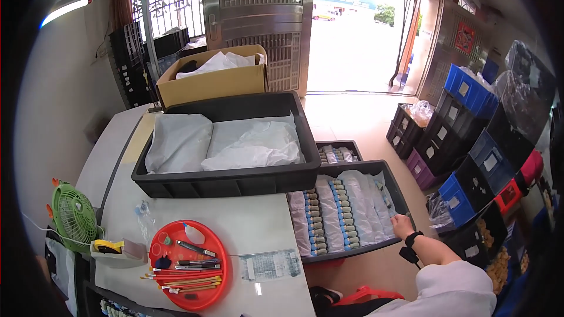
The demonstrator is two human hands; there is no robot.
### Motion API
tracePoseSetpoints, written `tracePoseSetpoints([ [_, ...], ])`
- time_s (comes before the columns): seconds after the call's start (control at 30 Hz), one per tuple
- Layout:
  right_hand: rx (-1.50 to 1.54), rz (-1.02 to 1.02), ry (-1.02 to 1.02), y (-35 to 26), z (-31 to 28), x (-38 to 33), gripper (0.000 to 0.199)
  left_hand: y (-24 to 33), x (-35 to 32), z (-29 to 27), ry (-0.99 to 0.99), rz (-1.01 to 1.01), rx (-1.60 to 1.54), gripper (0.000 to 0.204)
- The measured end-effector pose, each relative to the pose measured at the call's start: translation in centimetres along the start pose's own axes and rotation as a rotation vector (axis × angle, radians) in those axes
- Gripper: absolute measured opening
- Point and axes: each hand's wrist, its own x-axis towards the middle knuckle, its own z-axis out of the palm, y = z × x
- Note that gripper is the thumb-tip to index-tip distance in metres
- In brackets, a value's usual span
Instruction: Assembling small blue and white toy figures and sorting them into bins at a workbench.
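My right hand (402,227), with a dark band on its wrist, is at the right side of a large black tray (405,206). Its fingers are curled together, and what they may hold is hidden. White sheets (365,208) separate rows of small rounded blue-and-tan pieces (341,214) in that tray. A few similar pieces (386,198) lie near its right wall, just beyond my hand. My left hand is out of view.
On the white table stand a black bin (229,186) with white sheets, a cardboard box (214,89), a red round tray (226,258) of brushes, a tape dispenser (117,250) and a green fan (73,214). Stacked crates (464,120) line the right; a red stool (367,294) is below.
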Motion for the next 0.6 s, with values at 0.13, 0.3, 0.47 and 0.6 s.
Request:
tracePoseSetpoints([
  [0.13, -0.132, -0.030, -0.031, -2.8, -6.8, -4.8, 0.043, -0.6, 0.8, -4.3, -0.127, -0.020, 0.171, 0.022],
  [0.3, -0.321, 0.211, 0.017, 0.3, -14.5, -10.9, 0.055, -1.1, 6.4, -8.7, -0.289, 0.057, 0.477, 0.026],
  [0.47, -0.410, 0.558, 0.024, 14.2, -18.4, -15.8, 0.039, 4.8, 10.4, -6.1, -0.358, 0.134, 0.711, 0.031],
  [0.6, -0.319, 0.794, 0.129, 30.3, -20.4, -21.1, 0.017, 9.4, 10.3, -4.4, -0.376, 0.146, 0.935, 0.034],
])
